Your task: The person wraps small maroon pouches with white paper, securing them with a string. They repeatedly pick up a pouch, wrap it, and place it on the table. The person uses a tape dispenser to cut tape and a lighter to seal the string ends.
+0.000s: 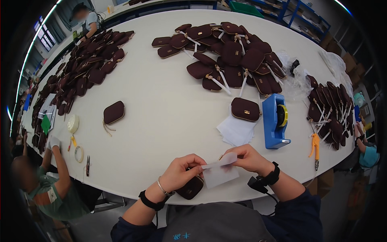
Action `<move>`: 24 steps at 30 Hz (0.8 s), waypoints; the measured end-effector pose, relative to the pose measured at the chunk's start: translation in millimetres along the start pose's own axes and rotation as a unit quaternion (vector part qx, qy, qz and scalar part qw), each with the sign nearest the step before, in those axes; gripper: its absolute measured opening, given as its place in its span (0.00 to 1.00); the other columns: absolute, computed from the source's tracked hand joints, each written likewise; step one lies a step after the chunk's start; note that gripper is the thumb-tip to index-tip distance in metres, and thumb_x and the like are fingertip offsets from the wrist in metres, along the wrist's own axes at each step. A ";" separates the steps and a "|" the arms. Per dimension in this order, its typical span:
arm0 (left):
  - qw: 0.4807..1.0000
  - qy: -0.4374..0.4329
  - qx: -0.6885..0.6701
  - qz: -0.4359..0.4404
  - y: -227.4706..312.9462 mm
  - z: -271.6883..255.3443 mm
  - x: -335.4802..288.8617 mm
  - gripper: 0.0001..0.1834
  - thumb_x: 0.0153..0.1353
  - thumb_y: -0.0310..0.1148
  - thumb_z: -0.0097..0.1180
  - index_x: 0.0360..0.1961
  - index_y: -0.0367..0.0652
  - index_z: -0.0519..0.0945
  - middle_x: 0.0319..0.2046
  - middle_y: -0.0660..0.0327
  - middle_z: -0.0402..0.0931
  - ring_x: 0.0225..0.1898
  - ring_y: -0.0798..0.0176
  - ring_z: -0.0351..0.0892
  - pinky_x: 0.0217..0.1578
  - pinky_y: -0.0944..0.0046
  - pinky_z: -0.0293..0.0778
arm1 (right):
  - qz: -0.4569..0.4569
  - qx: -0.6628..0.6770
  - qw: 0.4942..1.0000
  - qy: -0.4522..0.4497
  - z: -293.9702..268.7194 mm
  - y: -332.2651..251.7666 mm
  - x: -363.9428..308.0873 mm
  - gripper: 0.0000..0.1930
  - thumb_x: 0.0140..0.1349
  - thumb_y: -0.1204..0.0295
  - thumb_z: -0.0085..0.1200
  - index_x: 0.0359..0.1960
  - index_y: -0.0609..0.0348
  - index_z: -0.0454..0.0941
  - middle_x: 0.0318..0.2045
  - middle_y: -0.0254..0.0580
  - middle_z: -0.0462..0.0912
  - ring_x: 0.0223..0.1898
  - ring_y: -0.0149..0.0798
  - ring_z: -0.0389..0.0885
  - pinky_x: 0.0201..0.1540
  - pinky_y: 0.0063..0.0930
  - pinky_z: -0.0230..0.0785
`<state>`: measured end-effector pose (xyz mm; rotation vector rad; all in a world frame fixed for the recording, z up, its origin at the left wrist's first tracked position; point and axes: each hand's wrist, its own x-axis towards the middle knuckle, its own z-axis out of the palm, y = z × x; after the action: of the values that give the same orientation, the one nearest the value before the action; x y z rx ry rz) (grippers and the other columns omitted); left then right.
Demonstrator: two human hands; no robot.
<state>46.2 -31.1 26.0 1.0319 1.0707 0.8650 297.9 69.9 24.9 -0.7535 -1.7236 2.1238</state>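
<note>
Close to the table's near edge, a thin white paper sheet (221,176) is stretched between my two hands, its upper edge folded over. My left hand (183,172) pinches the sheet's left side. At its right end the fold is gripped by the fingers of my right hand (250,159); a small gold-coloured piece shows beside them. Below my left hand lies a dark brown zip pouch (190,188), partly covered by the hand and paper. Farther off, another brown pouch (245,109) rests on a stack of white paper sheets (236,131).
A blue tape dispenser (274,125) stands right of the paper stack. Brown pouches are heaped at the far middle (232,54), left (90,60) and right (330,109). One pouch (114,112) lies alone. An orange air gun (315,147), scissors (88,165) and tape roll (79,154) lie nearby. Co-workers sit around.
</note>
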 end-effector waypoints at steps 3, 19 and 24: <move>0.999 -0.004 0.033 -0.006 1.7 -2.4 -0.2 0.07 0.65 0.25 0.54 0.42 0.36 0.78 0.30 0.63 0.81 0.34 0.72 0.79 0.39 0.70 0.76 | -0.006 0.072 0.997 -0.017 -12.0 3.0 -0.2 0.08 0.65 0.75 0.55 0.39 0.66 0.83 0.34 0.38 0.84 0.36 0.30 0.80 0.43 0.23 0.71; 0.827 0.120 0.467 0.289 -18.8 16.9 -5.2 0.15 0.45 0.16 0.62 0.36 0.38 0.78 0.39 0.54 0.77 0.31 0.57 0.80 0.34 0.64 0.77 | 0.153 -0.101 0.982 -0.037 9.7 -27.7 13.2 0.11 0.59 0.69 0.63 0.37 0.65 0.83 0.23 0.33 0.82 0.26 0.22 0.75 0.32 0.17 0.66; 0.774 0.175 0.502 0.344 -17.8 21.1 -10.1 0.14 0.46 0.17 0.62 0.36 0.40 0.79 0.36 0.57 0.81 0.29 0.57 0.80 0.32 0.61 0.75 | 0.138 -0.135 0.981 -0.036 7.6 -26.7 10.7 0.10 0.59 0.69 0.62 0.37 0.63 0.83 0.23 0.32 0.82 0.27 0.21 0.76 0.33 0.18 0.67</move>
<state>65.1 -50.6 14.7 2.3418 1.5543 1.0939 282.4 75.8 49.7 -1.0577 -2.0794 2.1352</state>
